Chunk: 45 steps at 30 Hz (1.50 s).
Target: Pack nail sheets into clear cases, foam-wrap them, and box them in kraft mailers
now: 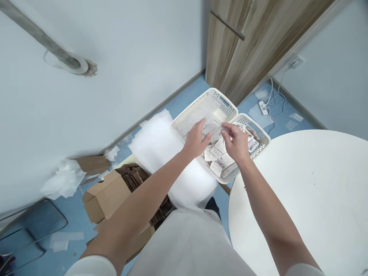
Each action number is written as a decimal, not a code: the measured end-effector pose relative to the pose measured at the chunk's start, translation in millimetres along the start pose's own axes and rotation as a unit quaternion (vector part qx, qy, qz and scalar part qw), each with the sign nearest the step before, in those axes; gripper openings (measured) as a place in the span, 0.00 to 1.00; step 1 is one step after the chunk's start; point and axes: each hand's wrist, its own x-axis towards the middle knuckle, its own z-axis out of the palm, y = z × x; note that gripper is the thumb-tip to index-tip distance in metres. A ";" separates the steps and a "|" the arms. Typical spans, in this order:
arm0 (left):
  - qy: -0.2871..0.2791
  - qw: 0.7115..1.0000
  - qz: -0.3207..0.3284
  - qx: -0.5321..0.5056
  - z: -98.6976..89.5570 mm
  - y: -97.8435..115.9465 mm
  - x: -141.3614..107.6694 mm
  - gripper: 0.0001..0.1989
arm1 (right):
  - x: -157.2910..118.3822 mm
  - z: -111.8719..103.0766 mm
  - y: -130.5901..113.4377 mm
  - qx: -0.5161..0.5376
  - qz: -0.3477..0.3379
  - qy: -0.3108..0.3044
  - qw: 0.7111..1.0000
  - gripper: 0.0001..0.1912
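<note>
1 clear plastic piece, perhaps bag, between left hand and right hand, above where 2 white baskets meet: left basket with clear plastic, right basket with printed cards. Right thumb and fingertips seem closed on its edge; left fingers part-spread beside it, hold cannot be told. Step seems handling plastic; next move calls for light, careful fingertips. Piece looks thin, limp, shiny.
</note>
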 end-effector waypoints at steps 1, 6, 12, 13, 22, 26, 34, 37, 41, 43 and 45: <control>-0.004 1.000 -0.010 -0.025 -3.8 1.1 -11.7 0.23 | -12.2 -1.3 -6.7 0.012 0.010 0.001 1.000 0.17; -0.097 0.979 -0.067 -0.169 -22.6 7.7 -87.5 0.16 | -84.5 -6.1 -37.3 0.094 0.094 0.013 0.991 0.17; -0.119 0.966 -0.055 -0.221 -39.7 21.2 -176.0 0.18 | -177.5 -9.9 -69.7 0.151 0.134 -0.013 0.979 0.17; -0.119 0.967 -0.050 -0.218 -41.6 23.5 -187.2 0.17 | -191.6 -10.7 -73.9 0.153 0.139 -0.015 0.978 0.17; -0.268 0.943 0.044 -0.191 -31.4 51.3 -238.2 0.18 | -299.2 -39.6 -99.3 0.214 0.186 0.013 0.959 0.19; -0.325 0.921 0.064 -0.205 -2.8 77.9 -247.3 0.19 | -342.8 -55.2 -98.9 0.278 0.230 0.057 0.931 0.19; -0.253 0.939 0.030 -0.230 83.3 123.6 -279.2 0.20 | -424.0 -88.2 -78.6 0.336 0.304 0.266 0.851 0.21; -0.291 0.935 0.077 -0.186 113.6 141.9 -302.6 0.18 | -450.5 -107.9 -62.2 0.315 0.314 0.326 0.834 0.19; -0.406 0.894 0.087 -0.169 152.0 171.1 -333.3 0.20 | -474.0 -132.6 -38.8 0.235 0.312 0.336 0.857 0.15; -0.412 0.892 0.057 -0.180 169.7 184.4 -342.7 0.21 | -479.9 -143.0 -30.7 0.193 0.299 0.341 0.870 0.14; -0.406 0.891 0.036 -0.197 184.5 195.2 -347.7 0.21 | -483.6 -152.5 -26.2 0.159 0.281 0.336 0.885 0.13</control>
